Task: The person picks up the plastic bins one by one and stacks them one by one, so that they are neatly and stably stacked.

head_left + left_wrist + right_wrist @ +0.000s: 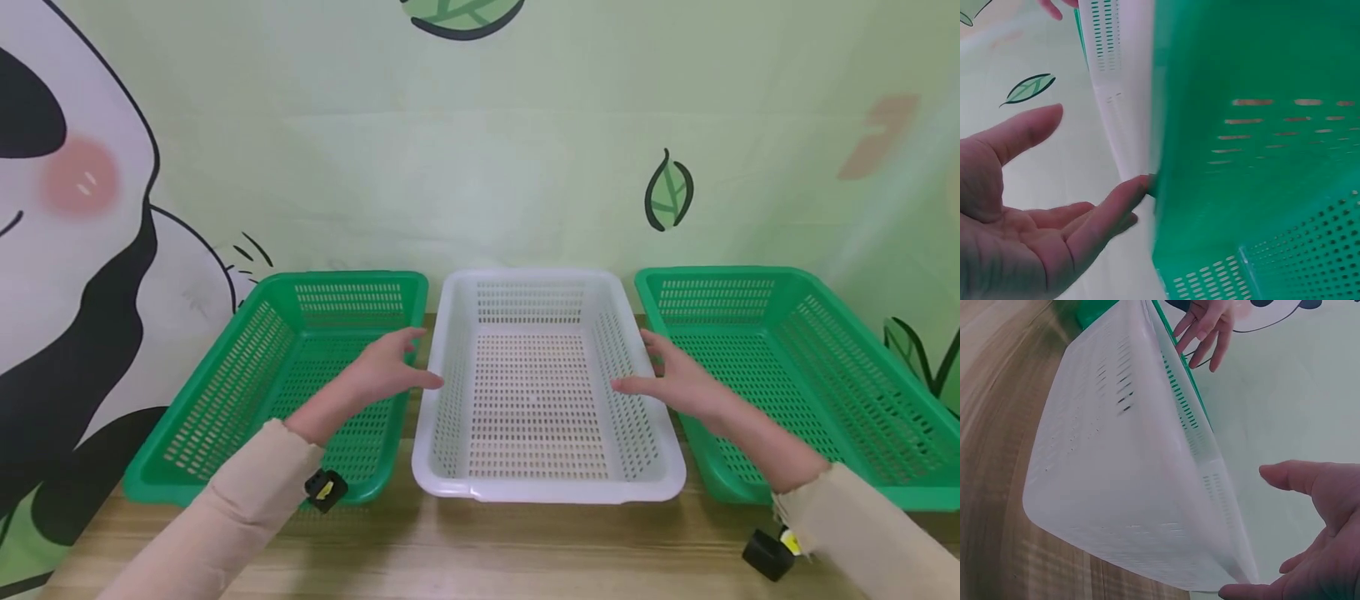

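Observation:
A white perforated plastic basket [543, 490] sits between a left green basket [341, 277] and a right green basket [720, 273]. My left hand [386, 367] is over the gap between the left green basket and the white one, thumb and fingers spread. In the left wrist view, a fingertip of this hand [1054, 231] is right at the green rim. On the other side, my right hand [678, 379] reaches over the white basket's right rim, thumb apart from the fingers. The right wrist view shows that hand [1319, 531] with a fingertip near the white basket's corner. Neither hand grips anything.
All three baskets stand in a row on a wood-grain table [450, 554]. Behind them hangs a pale green cloth [525, 183] printed with a panda and leaves. A small black camera [768, 554] hangs under the right wrist, another [326, 490] under the left.

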A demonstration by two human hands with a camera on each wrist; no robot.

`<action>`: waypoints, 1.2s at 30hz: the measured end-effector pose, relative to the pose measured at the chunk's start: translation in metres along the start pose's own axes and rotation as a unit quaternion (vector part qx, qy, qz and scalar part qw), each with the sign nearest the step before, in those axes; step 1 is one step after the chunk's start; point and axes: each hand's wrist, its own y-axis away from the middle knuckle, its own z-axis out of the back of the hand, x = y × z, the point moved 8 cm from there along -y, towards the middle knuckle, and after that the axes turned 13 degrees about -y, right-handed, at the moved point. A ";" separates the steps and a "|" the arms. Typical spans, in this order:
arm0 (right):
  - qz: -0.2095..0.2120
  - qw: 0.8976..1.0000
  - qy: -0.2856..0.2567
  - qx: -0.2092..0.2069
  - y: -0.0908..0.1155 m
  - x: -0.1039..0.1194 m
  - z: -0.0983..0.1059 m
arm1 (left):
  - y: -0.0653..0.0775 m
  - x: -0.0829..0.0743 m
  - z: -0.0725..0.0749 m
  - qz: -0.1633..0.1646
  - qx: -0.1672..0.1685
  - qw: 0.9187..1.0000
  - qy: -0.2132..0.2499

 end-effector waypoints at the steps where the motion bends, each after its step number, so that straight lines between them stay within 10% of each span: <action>1: -0.001 1.000 -0.007 0.001 0.000 -0.001 -0.001 | 0.001 -0.001 0.000 0.004 0.000 1.000 -0.007; 25: -0.027 0.999 -0.008 -0.021 -0.004 -0.023 -0.009 | -0.004 -0.004 -0.025 -0.002 0.112 0.992 0.057; 36: -0.040 0.996 -0.056 -0.054 0.001 -0.022 -0.011 | -0.002 -0.003 -0.025 0.013 0.108 0.992 0.060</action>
